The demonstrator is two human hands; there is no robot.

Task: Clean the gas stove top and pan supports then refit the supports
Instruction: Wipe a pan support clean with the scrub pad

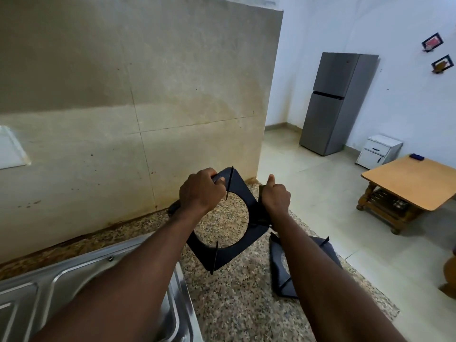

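holding the black square metal pan support tilted above the speckled granite tabletop, between both hands: left hand grips its far corner, right hand its right edge.

The pan support is held between your left hand and right hand, tilted above the counter. A second support lies on the counter beneath your right forearm. The sink is to your left, with the wall behind it.
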